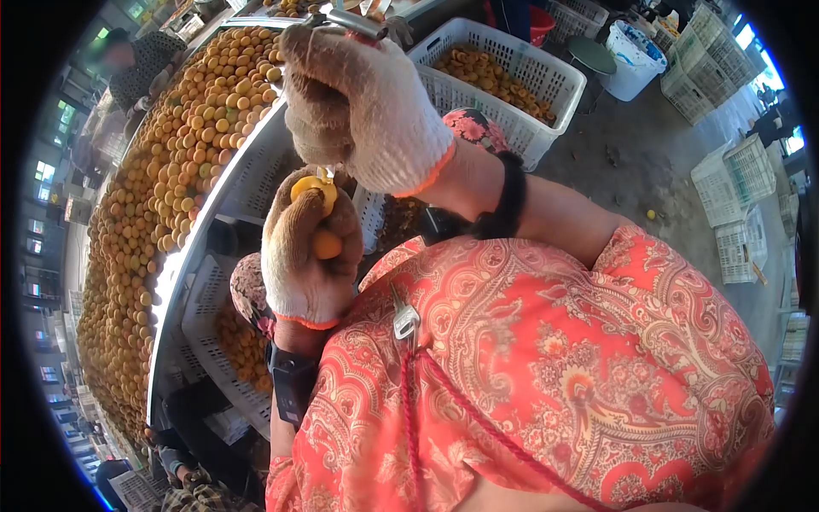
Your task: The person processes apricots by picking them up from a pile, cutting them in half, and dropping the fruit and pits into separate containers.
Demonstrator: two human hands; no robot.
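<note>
My left hand (pixel 309 252), in a dirty knit glove with an orange cuff, is closed around a yellow-orange fruit (pixel 314 189), and a second orange fruit (pixel 327 245) shows lower in the same grip. Directly above it, my right hand (pixel 367 102), also gloved, grips a metal tool (pixel 354 21) whose handle sticks out past the fist. The tool's tip (pixel 324 175) touches the top of the yellow fruit. Both hands hover beside the edge of a long table (pixel 205 230) heaped with several of the same fruit (pixel 171 162).
A white slotted crate (pixel 559 72) of cut fruit pieces stands beyond my right arm. Another crate (pixel 205 299) with fruit sits under the table edge. A white bucket (pixel 631 55) and stacked empty crates (pixel 734 171) stand on the concrete floor. Other people work at the far end (pixel 141 60) and near end (pixel 192 474).
</note>
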